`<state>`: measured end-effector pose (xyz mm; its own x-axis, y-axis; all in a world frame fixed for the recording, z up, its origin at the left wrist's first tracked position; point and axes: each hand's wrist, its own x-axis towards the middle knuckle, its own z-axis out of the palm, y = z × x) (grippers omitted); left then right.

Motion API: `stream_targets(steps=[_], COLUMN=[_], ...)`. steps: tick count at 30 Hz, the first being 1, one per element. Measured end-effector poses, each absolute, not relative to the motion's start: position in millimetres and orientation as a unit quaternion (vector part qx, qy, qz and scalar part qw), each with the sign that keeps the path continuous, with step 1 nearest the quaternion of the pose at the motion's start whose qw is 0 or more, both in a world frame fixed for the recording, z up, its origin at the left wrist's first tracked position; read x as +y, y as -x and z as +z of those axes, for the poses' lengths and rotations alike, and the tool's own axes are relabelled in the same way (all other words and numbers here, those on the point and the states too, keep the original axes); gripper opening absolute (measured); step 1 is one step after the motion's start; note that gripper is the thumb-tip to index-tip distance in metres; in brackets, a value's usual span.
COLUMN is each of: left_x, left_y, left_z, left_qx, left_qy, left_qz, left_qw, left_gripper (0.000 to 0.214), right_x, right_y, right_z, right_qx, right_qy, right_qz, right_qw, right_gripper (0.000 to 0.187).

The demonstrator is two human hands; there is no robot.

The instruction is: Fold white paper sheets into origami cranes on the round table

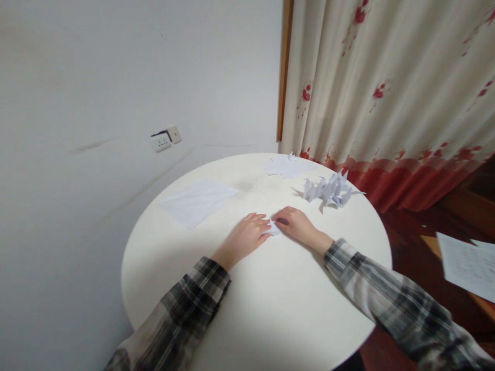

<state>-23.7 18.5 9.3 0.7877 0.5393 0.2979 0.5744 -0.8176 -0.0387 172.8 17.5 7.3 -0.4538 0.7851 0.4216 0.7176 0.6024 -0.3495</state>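
Observation:
A small piece of folded white paper (pixel 273 227) lies on the round white table (pixel 247 309) between my two hands. My left hand (pixel 249 232) rests over its left side, fingers stretched out and lying on the paper. At the right edge of the paper, my right hand (pixel 296 223) has its fingers curled together and closed on it. Most of the folded paper is hidden under the fingers, so its exact shape cannot be made out.
Several folded paper figures (pixel 332 190) stand clustered at the right of the table. A white sheet (pixel 199 201) lies at the left, and more paper (pixel 288 167) at the back. A wall socket (pixel 160 141) and a floral curtain (pixel 386 93) are beyond. Written sheets (pixel 469 265) lie lower right.

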Motion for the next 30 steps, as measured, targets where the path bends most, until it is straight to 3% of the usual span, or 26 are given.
stream_targets(steps=[16, 30], left_x=[20.1, 14.9], left_y=[20.6, 21.1], left_z=[-6.9, 4.4], left_qx=[-0.359, -0.367], left_qy=[0.919, 0.918], left_qz=[-0.147, -0.138], left_qw=[0.069, 0.061], left_gripper=[0.031, 0.029], right_x=[15.1, 12.6], right_y=[-162.5, -166.1], right_z=[-1.8, 10.6], right_qx=[-0.877, -0.783], right_qy=[0.381, 0.589], right_qz=[0.083, -0.016], right_qw=[0.283, 0.200], right_gripper=[0.039, 0.023])
